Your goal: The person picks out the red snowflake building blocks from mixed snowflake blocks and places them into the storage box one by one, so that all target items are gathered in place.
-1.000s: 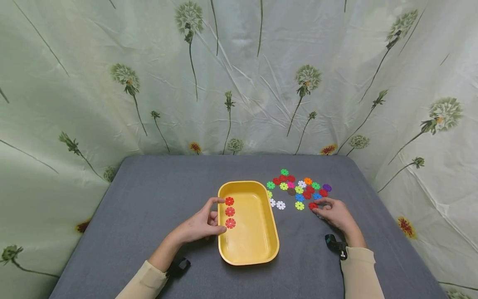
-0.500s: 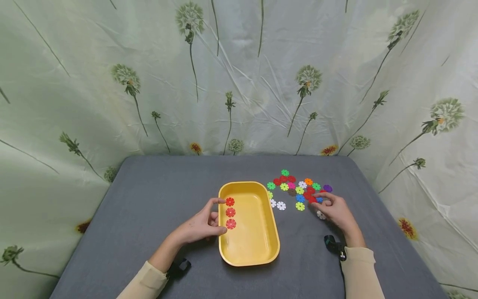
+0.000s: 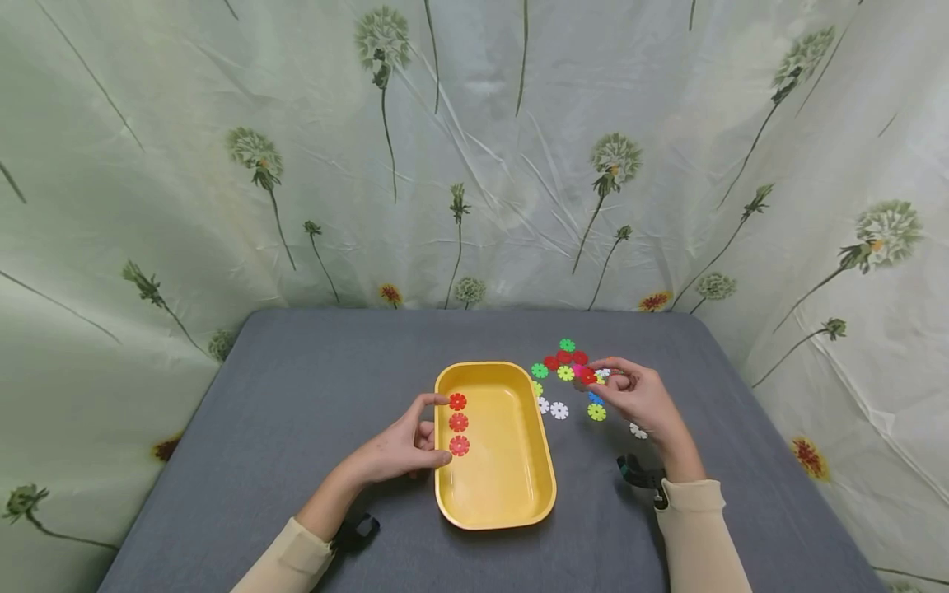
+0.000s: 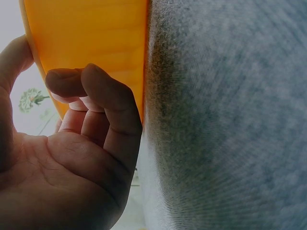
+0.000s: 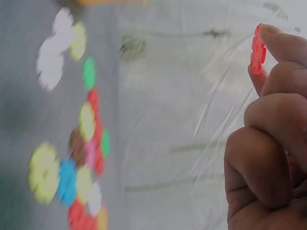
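Note:
My left hand (image 3: 396,442) grips the left side of a yellow tray (image 3: 511,494), index finger and thumb at its rim. In the left wrist view the other fingers curl against the tray's outer wall (image 4: 96,28). Inside, three red notched snowflake discs (image 3: 459,422) lie in a column along the left wall. My right hand (image 3: 643,399) pinches another red snowflake disc (image 3: 588,375) between thumb and index finger. In the right wrist view this red disc (image 5: 258,50) is held up edge-on, above the loose discs.
Right of the tray, loose snowflake discs spread over the grey table (image 3: 334,354), among them a green disc (image 3: 567,344), a yellow-green disc (image 3: 596,412) and a white disc (image 3: 559,410). Another white disc (image 3: 638,430) lies below my right hand. A flowered curtain (image 3: 319,148) hangs behind.
My right hand has picked up a red disc from the right of the pile and moved it left and up over the other discs. The left hand has stayed on the tray.

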The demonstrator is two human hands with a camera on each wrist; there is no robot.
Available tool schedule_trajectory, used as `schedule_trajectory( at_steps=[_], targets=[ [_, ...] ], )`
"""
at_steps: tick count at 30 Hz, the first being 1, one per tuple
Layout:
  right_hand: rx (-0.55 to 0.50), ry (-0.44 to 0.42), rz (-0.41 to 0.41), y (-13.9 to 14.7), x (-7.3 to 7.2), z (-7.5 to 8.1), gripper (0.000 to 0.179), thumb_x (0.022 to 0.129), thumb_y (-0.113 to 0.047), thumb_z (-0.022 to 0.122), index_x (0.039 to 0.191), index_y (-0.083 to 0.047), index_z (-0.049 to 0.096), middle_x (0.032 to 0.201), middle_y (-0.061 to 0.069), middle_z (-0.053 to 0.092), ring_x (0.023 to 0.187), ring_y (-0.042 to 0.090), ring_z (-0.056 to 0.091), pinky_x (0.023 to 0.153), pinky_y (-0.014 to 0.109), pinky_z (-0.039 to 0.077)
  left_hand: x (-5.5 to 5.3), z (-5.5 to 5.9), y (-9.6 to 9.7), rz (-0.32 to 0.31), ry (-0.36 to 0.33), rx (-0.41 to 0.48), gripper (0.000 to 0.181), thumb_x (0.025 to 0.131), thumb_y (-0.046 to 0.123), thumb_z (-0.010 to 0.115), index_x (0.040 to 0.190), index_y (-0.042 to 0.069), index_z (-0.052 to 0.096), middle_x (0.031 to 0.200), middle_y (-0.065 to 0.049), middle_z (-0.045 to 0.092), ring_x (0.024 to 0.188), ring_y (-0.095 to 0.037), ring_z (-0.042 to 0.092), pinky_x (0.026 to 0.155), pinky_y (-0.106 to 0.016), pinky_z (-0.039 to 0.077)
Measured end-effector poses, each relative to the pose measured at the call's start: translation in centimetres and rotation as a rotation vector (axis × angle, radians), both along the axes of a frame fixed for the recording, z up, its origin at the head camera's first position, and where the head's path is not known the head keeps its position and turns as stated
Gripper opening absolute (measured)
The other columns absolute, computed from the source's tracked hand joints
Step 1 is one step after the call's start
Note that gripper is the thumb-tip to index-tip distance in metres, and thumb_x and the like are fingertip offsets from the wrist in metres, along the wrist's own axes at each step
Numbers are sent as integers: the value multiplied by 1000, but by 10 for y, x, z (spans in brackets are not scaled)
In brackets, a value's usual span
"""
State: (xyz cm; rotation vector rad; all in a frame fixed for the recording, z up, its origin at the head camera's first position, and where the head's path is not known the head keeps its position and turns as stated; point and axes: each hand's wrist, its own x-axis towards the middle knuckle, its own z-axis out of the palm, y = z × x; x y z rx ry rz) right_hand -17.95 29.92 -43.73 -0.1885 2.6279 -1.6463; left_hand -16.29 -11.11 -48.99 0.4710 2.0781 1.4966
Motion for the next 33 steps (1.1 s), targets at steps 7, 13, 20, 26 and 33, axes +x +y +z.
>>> schedule_trajectory(
  at_steps=[7,13,20,26,33],
  targets=[
    [-77,43,134,-39,-5,15,36,95,-8,78,126,5,66,59,-7,41,51,7,30,49,26,30,0,0,0,5,5,-2,85,91,25,81,155,18,26,86,-2,62,64,-15,56,57,-30,48],
    [-62,50,239,-69,-11,22,32,96,-9,77,126,0,69,58,-4,42,49,10,32,51,25,32,0,-1,-1,-2,4,-6,86,91,25,82,155,18,25,89,-2,64,64,-15,56,58,-29,48],
    [-54,82,331,-105,-15,26,32,95,-7,78,126,-1,70,56,-4,44,46,9,31,49,25,31,-1,-1,-2,3,-6,-7,87,92,25,81,156,16,24,88,-3,64,64,-15,56,58,-30,48],
    [-16,120,395,-130,-16,15,31,93,-5,80,122,1,72,57,-3,46,47,7,34,48,23,31,-2,-1,-1,-8,-9,0,84,94,24,80,156,15,23,86,-2,64,63,-14,55,58,-29,48],
    [123,105,513,-150,-13,-9,28,92,-13,82,117,-4,74,56,-9,45,49,3,36,52,20,31,-2,-1,-1,-17,0,17,84,93,25,81,154,17,24,85,-2,63,60,-13,54,57,-29,48]
  ],
)
